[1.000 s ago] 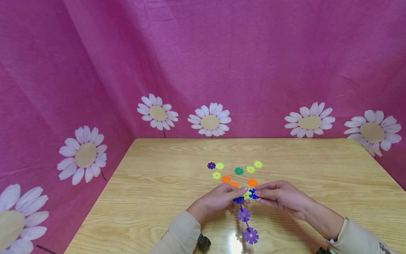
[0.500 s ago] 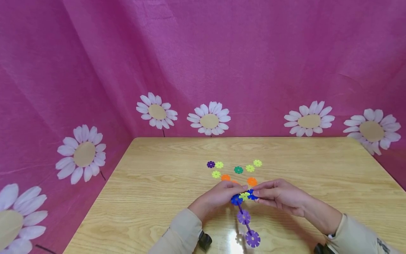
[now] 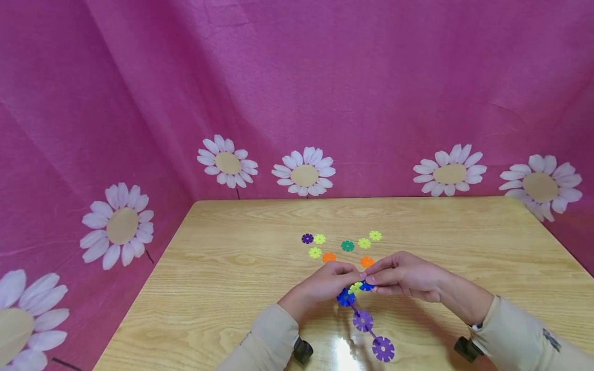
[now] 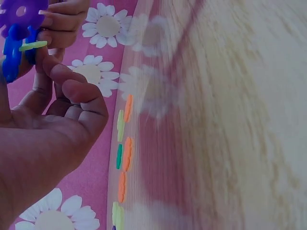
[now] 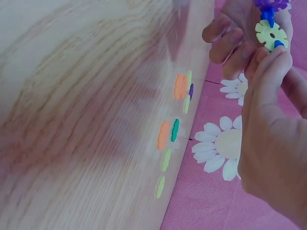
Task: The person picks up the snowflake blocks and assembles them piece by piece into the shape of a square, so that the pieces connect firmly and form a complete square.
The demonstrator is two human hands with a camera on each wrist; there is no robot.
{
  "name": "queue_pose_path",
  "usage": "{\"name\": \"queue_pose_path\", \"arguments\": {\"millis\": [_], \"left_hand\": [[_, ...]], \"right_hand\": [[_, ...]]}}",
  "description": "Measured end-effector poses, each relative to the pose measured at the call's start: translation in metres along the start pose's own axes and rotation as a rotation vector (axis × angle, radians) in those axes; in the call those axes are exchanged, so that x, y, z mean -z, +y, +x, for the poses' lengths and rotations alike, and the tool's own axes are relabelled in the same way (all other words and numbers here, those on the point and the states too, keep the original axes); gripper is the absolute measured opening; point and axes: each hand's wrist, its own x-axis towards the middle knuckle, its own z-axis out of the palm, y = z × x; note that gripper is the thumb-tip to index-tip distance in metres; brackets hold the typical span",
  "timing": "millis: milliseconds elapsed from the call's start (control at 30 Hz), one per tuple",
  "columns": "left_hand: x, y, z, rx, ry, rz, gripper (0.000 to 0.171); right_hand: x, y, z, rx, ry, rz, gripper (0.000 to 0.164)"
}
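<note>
Chain (image 3: 363, 320), loose discs (image 3: 347, 246) beyond (hands (image 3: 410, 278) between)

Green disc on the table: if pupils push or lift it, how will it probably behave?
The green disc would probably slide rather than roll, since it lies flat on the table. It is likely light: both wrist views show it thin. That low edge may make it fiddly to lift.

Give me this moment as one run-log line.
left hand: grips chain | right hand: pinches blue disc of chain | chain: off table | loose discs: flat on table, farther back
</note>
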Motion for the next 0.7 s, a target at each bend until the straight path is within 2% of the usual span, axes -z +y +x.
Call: {"name": "queue_pose_path", "arguments": {"millis": [300, 500, 700], "left_hand": [[-0.002, -0.001, 0.0, 0.033, 0.026, -0.061, 0.034], [-0.003, -0.001, -0.001, 0.104, 0.074, -0.086, 0.032], [-0.002, -0.001, -0.001, 0.114, 0.147, -0.08, 0.031]], "right_hand": [[-0.001, -0.002, 0.002, -0.009, 0.002, -0.005, 0.026], [0.0, 0.002, 0.003, -0.007, -0.009, 0.027, 0.025], [0.012, 0.002, 0.006, -0.01, 0.073, -0.053, 0.035]]}}
